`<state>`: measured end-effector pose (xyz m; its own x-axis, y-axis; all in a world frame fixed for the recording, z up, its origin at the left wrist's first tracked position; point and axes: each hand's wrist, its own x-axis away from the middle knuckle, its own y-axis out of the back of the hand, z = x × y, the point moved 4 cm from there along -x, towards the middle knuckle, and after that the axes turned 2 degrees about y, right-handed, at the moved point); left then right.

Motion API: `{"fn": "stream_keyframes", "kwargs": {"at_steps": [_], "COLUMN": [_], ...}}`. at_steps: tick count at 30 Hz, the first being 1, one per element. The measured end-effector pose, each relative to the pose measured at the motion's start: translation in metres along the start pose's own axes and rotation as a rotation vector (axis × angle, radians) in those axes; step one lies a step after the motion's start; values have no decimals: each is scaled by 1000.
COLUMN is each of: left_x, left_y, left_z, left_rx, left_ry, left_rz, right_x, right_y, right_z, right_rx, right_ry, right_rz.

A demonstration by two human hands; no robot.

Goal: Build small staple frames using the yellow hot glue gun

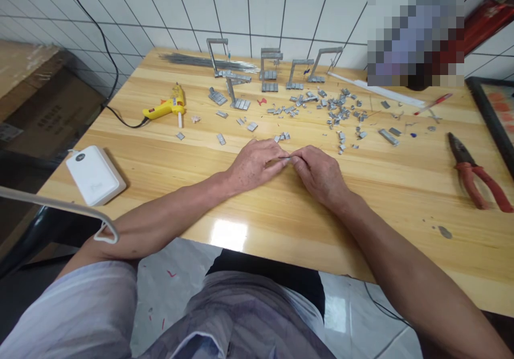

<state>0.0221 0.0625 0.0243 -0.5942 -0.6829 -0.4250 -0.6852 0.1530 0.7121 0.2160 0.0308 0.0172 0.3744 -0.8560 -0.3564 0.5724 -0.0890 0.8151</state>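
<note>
Near the middle of the wooden table (172,187), my left hand (259,162) and my right hand (319,171) meet fingertip to fingertip. Between them they pinch a small, thin dark piece (285,158), mostly covered by the fingers. Both hands are closed on it. Just beyond the left fingers lie a few small grey pieces (282,136). A wider scatter of grey bits (339,107) spreads behind the right hand. Several grey frame-like stands, one of them a nearer stand (241,103), rise toward the back of the table.
A yellow glue gun (163,109) and a white power bank (96,176) lie on the left. Pliers with red handles (471,174) rest at the right. Thin metal rods (209,62) lie at the back, a red pen (436,103) at the back right.
</note>
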Motion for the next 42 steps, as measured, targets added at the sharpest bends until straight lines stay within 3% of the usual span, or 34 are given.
{"fn": "stream_keyframes", "kwargs": {"at_steps": [6,14,19,27,32,38,42], "left_x": [1,0,-1,-3,-1,2,2], "left_y": [1,4,6,7,8,1,-1], "left_z": [-1,1,1,-1,-1,2,4], "left_rx": [53,94,137,168,176,160,146], "left_ry": [-23,141,212,188,188,29,38], "left_rz": [-45,-15,-13,14,-38,-82,-78], "right_x": [0,1,1,0,0,1,1], "right_y": [1,2,2,2,3,2,3], "right_z": [-1,0,3,3,3,2,1], "right_rx": [17,-48,-70,-39,-23,-39,-48], "right_ry": [-7,-15,57,64,56,67,52], "right_rz": [4,-70,-113,-85,-114,-141,-147]}}
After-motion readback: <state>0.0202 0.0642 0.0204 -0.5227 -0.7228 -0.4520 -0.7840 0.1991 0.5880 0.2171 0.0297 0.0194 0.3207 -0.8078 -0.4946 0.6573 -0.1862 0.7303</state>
